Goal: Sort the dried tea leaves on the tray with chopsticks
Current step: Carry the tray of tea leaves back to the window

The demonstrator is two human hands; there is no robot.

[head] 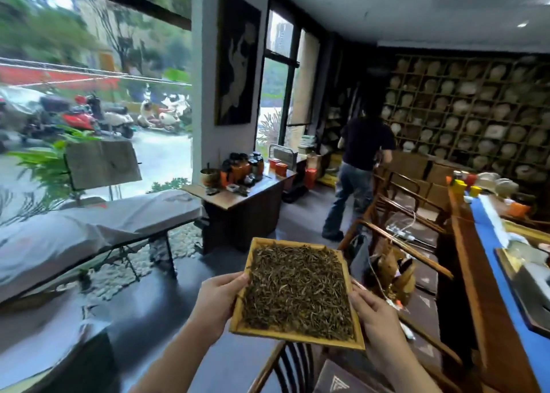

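I hold a rectangular bamboo tray in the air in front of me, low in the middle of the head view. A thick layer of dark dried tea leaves covers its inside. My left hand grips the tray's left rim, thumb on top. On the opposite side my right hand clasps the right rim near the front corner. No chopsticks are in view.
A long wooden table with a blue runner and tea ware runs along the right, wooden chairs beside it. A chair back is just below the tray. A person walks away ahead. A covered bench stands at the left window.
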